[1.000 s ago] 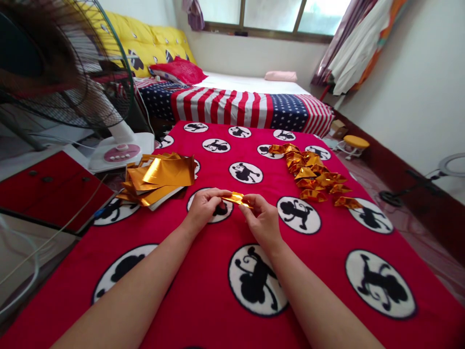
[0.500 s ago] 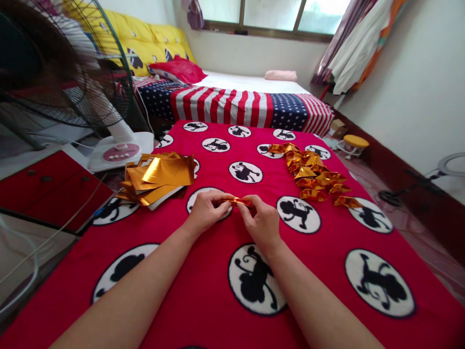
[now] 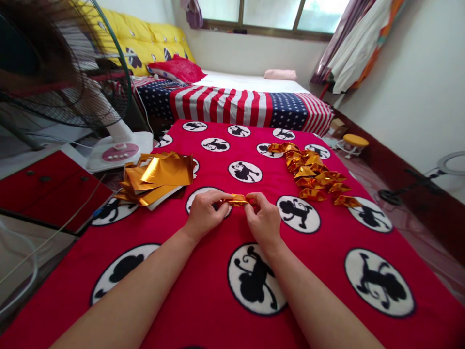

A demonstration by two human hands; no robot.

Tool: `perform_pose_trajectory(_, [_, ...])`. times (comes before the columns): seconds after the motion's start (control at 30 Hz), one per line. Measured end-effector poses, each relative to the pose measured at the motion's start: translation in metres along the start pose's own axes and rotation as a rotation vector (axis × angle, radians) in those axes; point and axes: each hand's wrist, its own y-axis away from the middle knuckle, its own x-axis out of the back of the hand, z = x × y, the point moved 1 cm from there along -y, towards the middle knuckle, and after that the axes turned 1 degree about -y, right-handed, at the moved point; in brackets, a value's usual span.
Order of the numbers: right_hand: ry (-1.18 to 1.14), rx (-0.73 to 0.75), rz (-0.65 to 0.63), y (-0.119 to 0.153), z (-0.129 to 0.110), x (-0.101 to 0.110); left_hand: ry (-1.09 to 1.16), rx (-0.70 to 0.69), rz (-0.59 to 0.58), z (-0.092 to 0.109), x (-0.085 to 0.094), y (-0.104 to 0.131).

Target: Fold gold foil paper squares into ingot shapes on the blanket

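Note:
Between my hands, above the middle of the red cloth [image 3: 196,286], is a small folded piece of gold foil paper [image 3: 238,199]. My left hand [image 3: 206,213] pinches its left end between thumb and fingers. At the right end, my right hand [image 3: 264,218] grips it the same way. Both ends of the piece are hidden by my fingers. To the left lies a loose stack of flat gold foil paper [image 3: 165,170]. Several folded gold foil ingots [image 3: 307,172] sit in rows on the right.
An electric fan [image 3: 119,145] stands at the left beside a red-fronted cabinet [image 3: 54,189]. Beyond the cloth is a bed with a flag-patterned cover [image 3: 225,104]. A yellow stool [image 3: 356,140] and a ring light [image 3: 450,165] are on the right.
My right hand has shifted slightly right along the folded foil paper, so more of its middle shows. The foil stack and the folded ingots are unchanged.

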Motion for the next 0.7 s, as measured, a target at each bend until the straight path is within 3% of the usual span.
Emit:
perform_pose_trajectory(0.17, [-0.061,0.001,0.011,-0.0011,0.0052,-0.0011,-0.107,0.095,0.011,-0.0002,0.0010,-0.0011])
perform_pose_trajectory(0.27, [-0.066,0.012,0.013,-0.0006,0.0057,-0.0018,-0.335,0.181,-0.035,0.0018,0.0005,-0.0022])
perform_pose_trajectory(0.43, [-0.041,0.021,-0.002,-0.0008,0.0047,-0.0019,-0.646,0.145,-0.146,0.0069,-0.0013,-0.0025])
perform_pose_trajectory(0.7, [0.145,0.079,-0.038,-0.0040,0.0033,-0.0042,-0.744,0.115,-0.211,0.0062,-0.0059,-0.0052])
